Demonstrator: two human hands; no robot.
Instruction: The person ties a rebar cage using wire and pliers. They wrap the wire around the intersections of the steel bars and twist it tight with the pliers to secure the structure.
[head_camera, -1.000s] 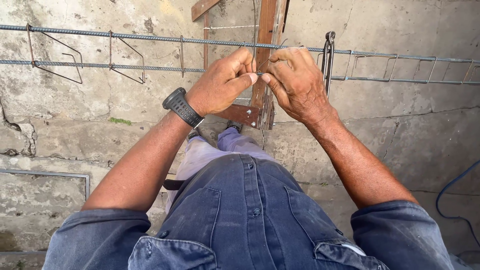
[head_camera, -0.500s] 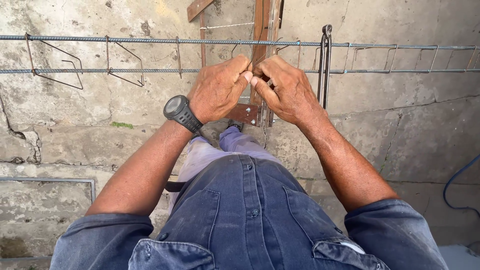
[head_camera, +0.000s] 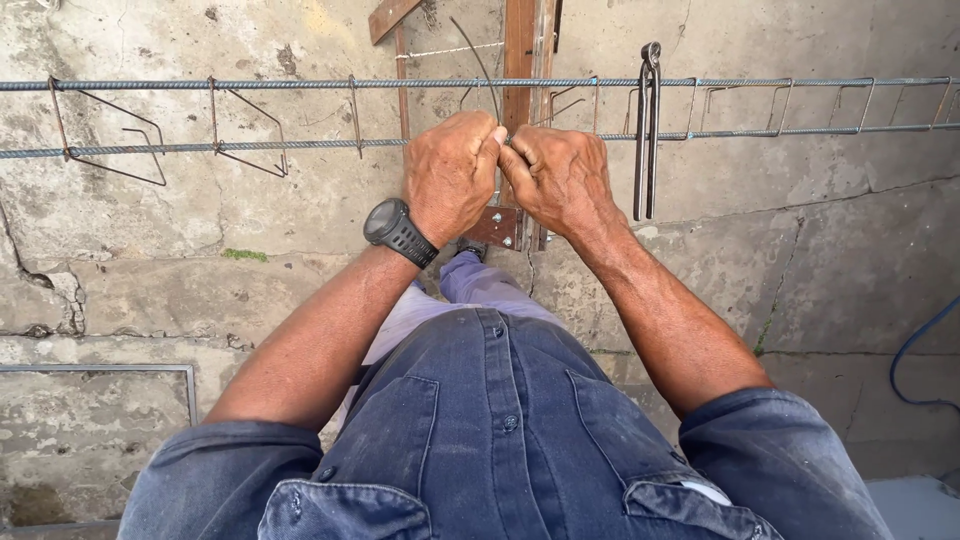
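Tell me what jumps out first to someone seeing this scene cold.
Two bare hands meet at centre: the left hand and right hand pinch a thin tie wire against the nearer rebar of a long steel cage. Just right of them, pincers hang from the upper rebar. A black wristwatch sits on the left wrist.

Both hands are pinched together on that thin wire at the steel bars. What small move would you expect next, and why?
Probably a twist of the thin tie wire. The left hand and right hand meet at the lower ribbed steel bar, and the wire's loose end sticks up. The metal pincers hang unused on the bars.
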